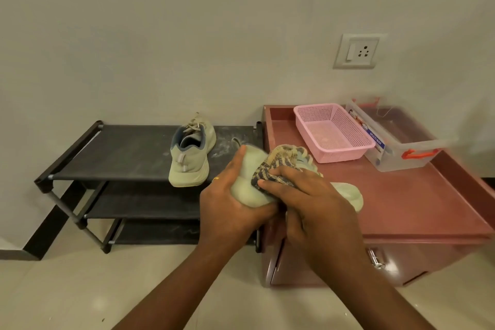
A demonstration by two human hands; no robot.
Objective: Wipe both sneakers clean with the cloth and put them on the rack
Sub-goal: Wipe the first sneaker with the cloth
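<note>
The left hand [230, 206] curls round the heel of one sneaker [250, 171] above the counter's [401, 195] left edge; the right hand [308, 206] clamps the patterned cloth [277, 165] against it. The other sneaker [191, 161] stands on the rack's [120, 153] top shelf, toward its right end.

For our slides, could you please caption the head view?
Left hand grips one sneaker, right hand wipes it with the striped cloth; the other sneaker sits on the rack.

Sneaker [247, 169] wiped with cloth [278, 166]
Left hand [233, 198] grips its heel, right hand [310, 195] presses the cloth on it; the other sneaker [191, 158] stands near the rack [120, 153]'s top right edge.
</note>
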